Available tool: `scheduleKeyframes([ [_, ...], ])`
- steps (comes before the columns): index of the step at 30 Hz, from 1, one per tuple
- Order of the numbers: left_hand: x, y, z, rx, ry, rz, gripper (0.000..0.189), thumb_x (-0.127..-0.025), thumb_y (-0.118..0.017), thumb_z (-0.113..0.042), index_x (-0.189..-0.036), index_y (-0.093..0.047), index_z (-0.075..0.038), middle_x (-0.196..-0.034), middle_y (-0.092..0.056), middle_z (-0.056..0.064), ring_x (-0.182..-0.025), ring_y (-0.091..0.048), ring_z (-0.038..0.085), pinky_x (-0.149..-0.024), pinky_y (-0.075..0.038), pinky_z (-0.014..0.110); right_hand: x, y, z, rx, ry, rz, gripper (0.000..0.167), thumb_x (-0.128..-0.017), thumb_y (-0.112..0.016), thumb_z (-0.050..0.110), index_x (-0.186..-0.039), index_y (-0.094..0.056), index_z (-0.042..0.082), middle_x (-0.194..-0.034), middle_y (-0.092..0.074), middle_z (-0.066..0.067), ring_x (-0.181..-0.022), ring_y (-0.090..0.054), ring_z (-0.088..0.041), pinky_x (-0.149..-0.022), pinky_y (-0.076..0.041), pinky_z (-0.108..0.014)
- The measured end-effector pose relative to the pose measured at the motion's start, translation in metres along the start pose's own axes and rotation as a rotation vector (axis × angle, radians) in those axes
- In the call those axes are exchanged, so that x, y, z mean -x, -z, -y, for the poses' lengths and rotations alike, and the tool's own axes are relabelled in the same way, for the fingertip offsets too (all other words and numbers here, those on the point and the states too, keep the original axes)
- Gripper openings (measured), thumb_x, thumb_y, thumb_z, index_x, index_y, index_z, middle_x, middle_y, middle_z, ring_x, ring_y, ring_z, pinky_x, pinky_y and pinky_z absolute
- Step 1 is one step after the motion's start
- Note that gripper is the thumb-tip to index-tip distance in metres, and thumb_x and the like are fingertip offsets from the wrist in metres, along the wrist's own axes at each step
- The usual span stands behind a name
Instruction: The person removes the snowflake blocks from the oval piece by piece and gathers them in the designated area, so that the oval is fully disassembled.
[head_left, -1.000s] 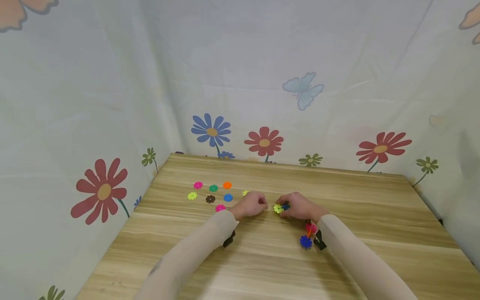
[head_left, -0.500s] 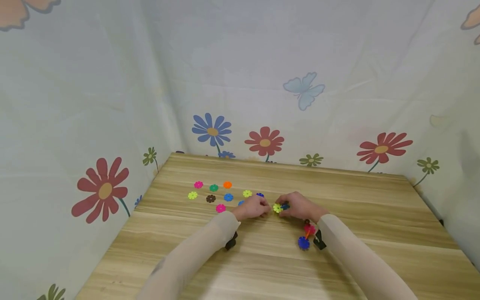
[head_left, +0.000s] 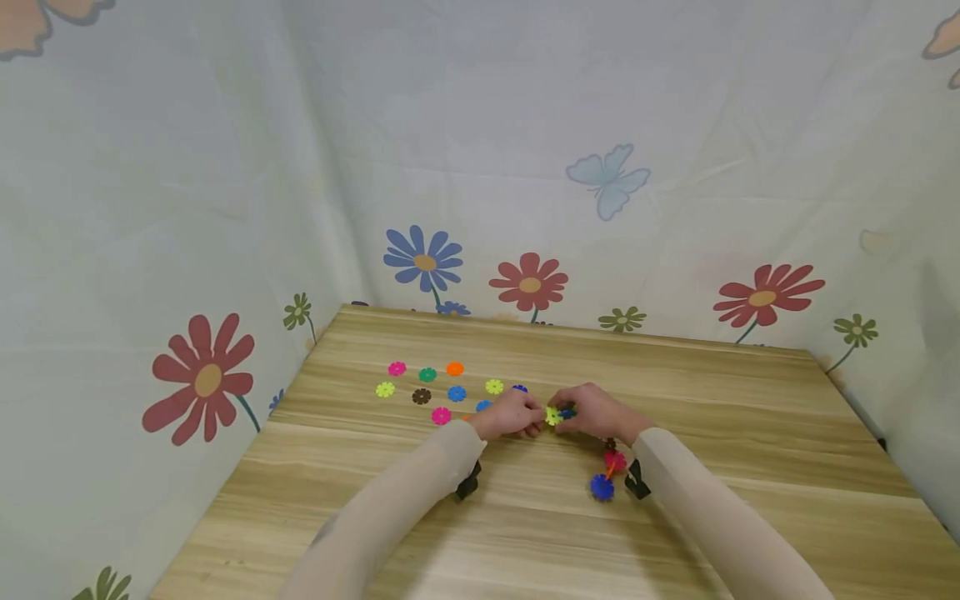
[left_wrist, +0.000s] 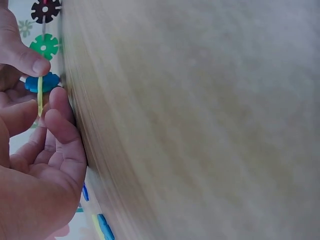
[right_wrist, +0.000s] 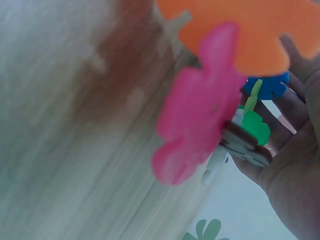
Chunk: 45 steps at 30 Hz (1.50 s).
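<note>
My left hand (head_left: pixel 513 414) reaches the near edge of a yellow notched flower disc (head_left: pixel 552 416), its thumb and fingertips at that edge. My right hand (head_left: pixel 592 410) pinches the joined yellow and blue discs from the other side. In the left wrist view the yellow disc (left_wrist: pixel 40 95) stands edge-on, slotted across the blue disc (left_wrist: pixel 50 81). A green disc (left_wrist: pixel 45 46) and a brown disc (left_wrist: pixel 46 11) follow in the chain. Beneath the right wrist trail a pink disc (right_wrist: pixel 195 115), an orange disc (right_wrist: pixel 255 30) and a dark blue disc (head_left: pixel 602 488).
Loose flower discs lie on the wooden table (head_left: pixel 480 533) to the left, among them a brown disc (head_left: pixel 422 397), an orange disc (head_left: pixel 455 369) and a pink disc (head_left: pixel 441 416). A yellow disc (head_left: pixel 494 387) lies just beyond my left hand. A flowered cloth (head_left: pixel 480 167) hangs behind.
My left hand has moved right, from apart to meeting the yellow disc at the chain's end. The chain's dark blue end has swung slightly left; my right hand has barely moved.
</note>
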<state>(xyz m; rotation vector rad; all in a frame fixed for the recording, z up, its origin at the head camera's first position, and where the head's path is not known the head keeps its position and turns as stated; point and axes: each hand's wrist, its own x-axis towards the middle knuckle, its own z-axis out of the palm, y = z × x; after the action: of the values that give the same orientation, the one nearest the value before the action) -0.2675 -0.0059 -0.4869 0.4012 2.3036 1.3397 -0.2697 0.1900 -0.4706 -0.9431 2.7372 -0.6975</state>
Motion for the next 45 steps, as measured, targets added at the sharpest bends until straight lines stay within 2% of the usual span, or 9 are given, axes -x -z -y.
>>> scheduleKeyframes([
  [14, -0.002, -0.002, 0.0, 0.013, 0.012, -0.014, 0.019, -0.094, -0.057, -0.013, -0.085, -0.069, -0.002, -0.074, -0.067, 0.004, -0.063, -0.061, 0.012, -0.053, -0.046, 0.022, 0.001, 0.0, -0.003, 0.003, -0.004, -0.004, 0.033, -0.08, -0.077, 0.018, -0.11, -0.066, 0.008, -0.102, -0.068, -0.003, -0.095, -0.062, -0.018, -0.086, -0.048, -0.039],
  [26, 0.0, 0.004, 0.004, 0.071, 0.01, 0.003, 0.016, -0.093, -0.057, -0.01, -0.084, -0.067, -0.001, -0.073, -0.065, 0.006, -0.062, -0.057, 0.012, -0.053, -0.044, 0.02, 0.006, 0.002, -0.008, 0.038, 0.068, -0.025, 0.026, -0.079, -0.077, 0.013, -0.102, -0.069, 0.005, -0.099, -0.067, -0.001, -0.094, -0.062, -0.02, -0.084, -0.049, -0.04],
  [35, 0.002, 0.004, 0.005, 0.081, 0.001, -0.007, 0.016, -0.093, -0.057, -0.008, -0.084, -0.066, 0.002, -0.072, -0.064, 0.007, -0.061, -0.057, 0.012, -0.052, -0.045, 0.021, 0.009, 0.003, -0.011, 0.062, 0.006, -0.006, 0.028, -0.08, -0.076, 0.013, -0.106, -0.068, 0.006, -0.108, -0.065, -0.004, -0.101, -0.06, -0.023, -0.088, -0.047, -0.043],
  [45, 0.005, 0.006, 0.004, 0.065, 0.019, 0.005, 0.017, -0.093, -0.057, -0.011, -0.086, -0.066, 0.001, -0.075, -0.066, 0.007, -0.062, -0.058, 0.013, -0.054, -0.046, 0.022, 0.012, 0.005, -0.011, 0.037, -0.014, 0.012, 0.029, -0.083, -0.073, 0.011, -0.111, -0.068, 0.007, -0.11, -0.065, -0.004, -0.095, -0.059, -0.018, -0.084, -0.049, -0.04],
])
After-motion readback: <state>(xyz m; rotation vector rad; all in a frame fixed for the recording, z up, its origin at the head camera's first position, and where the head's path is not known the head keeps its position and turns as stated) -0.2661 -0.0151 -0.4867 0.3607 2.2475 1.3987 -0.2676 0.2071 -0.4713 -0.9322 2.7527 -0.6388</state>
